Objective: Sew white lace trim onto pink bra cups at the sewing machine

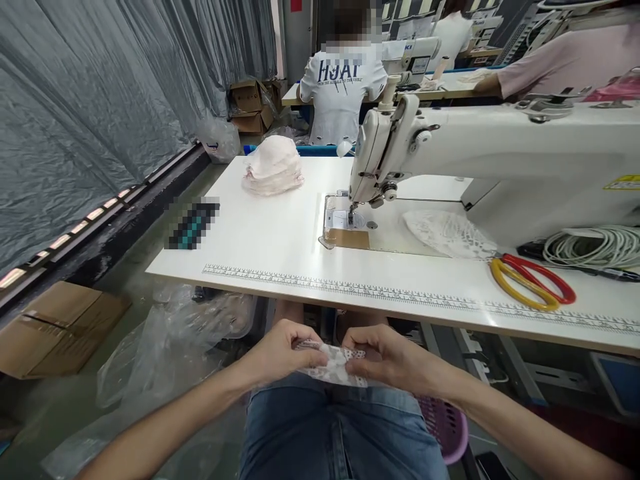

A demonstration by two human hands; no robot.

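A small piece of white lace fabric (pixel 336 363) is stretched between my two hands, just above my lap and below the table's front edge. My left hand (pixel 290 350) pinches its left end between thumb and fingers. On the other end, my right hand (pixel 383 357) is closed the same way. Part of the lace lies hidden behind my fingers. Beyond the hands stands a white sewing machine (pixel 480 143), its needle area over a metal plate. Another white lace piece (pixel 447 233) lies flat under the machine's arm.
On the white table (pixel 270 233) sit a stack of pale pink fabric pieces (pixel 274 165), red-and-yellow-handled scissors (pixel 533 283) and a coiled cable (pixel 593 247). A purple basket (pixel 445 427) is beside my right leg. Cardboard box (pixel 60 327) and plastic bags lie left. People sit ahead.
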